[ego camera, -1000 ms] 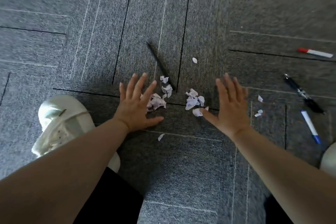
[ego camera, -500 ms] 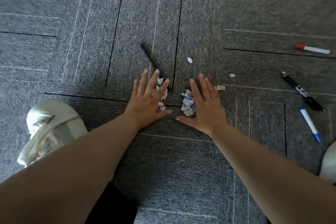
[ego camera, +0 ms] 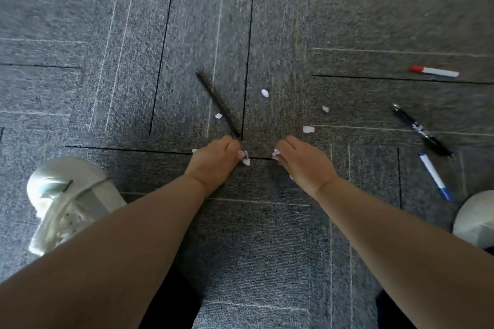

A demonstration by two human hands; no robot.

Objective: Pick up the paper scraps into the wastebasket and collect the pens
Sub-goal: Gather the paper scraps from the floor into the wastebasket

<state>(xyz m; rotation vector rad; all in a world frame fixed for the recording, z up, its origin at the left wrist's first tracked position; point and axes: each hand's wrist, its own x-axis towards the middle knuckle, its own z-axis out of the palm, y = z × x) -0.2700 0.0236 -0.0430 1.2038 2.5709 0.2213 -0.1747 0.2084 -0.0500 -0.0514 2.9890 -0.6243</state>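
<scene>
scraps (ego camera: 245, 159) bunched up, ready to lift
our left hand (ego camera: 213, 160) and right hand (ego camera: 304, 163) curl round them on the floor (ego camera: 240, 235); bits may slip out as we lift, and strays (ego camera: 264, 92) by the pen (ego camera: 217, 104) may get missed.

A single wide-angle camera sits on the person's head, looking forward and steeply down at the carpet floor (ego camera: 267, 21) from close by; the left forearm (ego camera: 128, 248) and right forearm (ego camera: 401, 248) enter from the bottom edge.
</scene>
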